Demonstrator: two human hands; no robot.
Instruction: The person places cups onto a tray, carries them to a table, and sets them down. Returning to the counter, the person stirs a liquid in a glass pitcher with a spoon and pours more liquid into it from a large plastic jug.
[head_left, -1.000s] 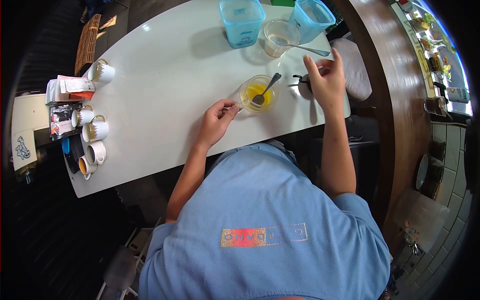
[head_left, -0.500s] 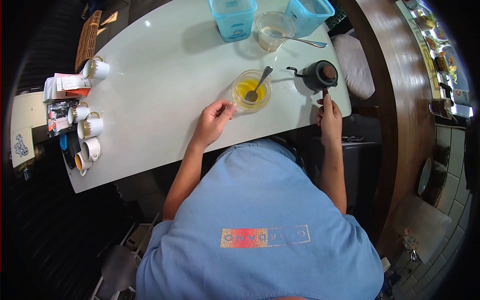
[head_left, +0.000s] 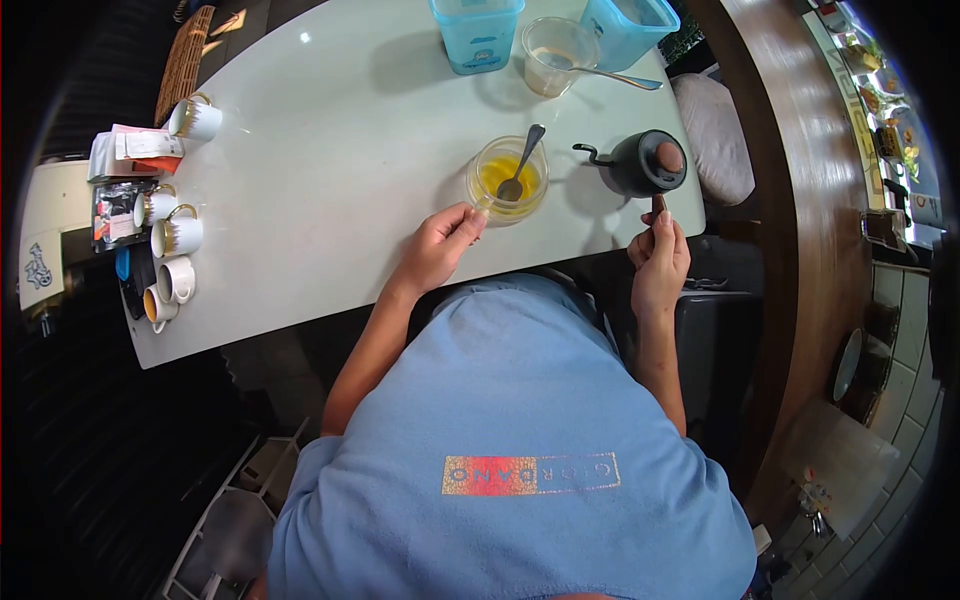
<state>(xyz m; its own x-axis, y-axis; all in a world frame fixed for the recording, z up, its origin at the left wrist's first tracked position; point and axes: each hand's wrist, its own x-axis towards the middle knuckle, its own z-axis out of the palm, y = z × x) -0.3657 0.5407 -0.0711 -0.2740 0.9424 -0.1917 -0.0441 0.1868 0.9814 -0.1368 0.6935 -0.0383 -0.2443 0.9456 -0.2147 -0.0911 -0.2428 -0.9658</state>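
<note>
A small clear glass pitcher [head_left: 474, 197] with yellow liquid [head_left: 494, 172] in the bottom stands on the white table. A metal spoon [head_left: 531, 150] leans inside it, handle sticking up past the rim. My left hand [head_left: 440, 248] pinches the pitcher's handle between thumb and fingers. To the right, my right hand [head_left: 660, 265] is closed around the wooden handle of a black gooseneck kettle [head_left: 634, 166]. The kettle's lid has a round brown knob [head_left: 669, 157], and its thin spout points left toward the pitcher. The kettle appears to be off the table, its shadow beside it.
A clear plastic cup [head_left: 548, 75] with a spoon [head_left: 625, 79] across it stands at the back, between two light-blue containers [head_left: 480, 45] [head_left: 630, 45]. Several mugs [head_left: 177, 236] and packets [head_left: 140, 150] line the left edge. A pale stool [head_left: 712, 140] stands beyond the table's right edge.
The kettle in my right hand has come slightly closer to me and to the right. My left hand stays on the pitcher's handle. The whole view has shifted a little.
</note>
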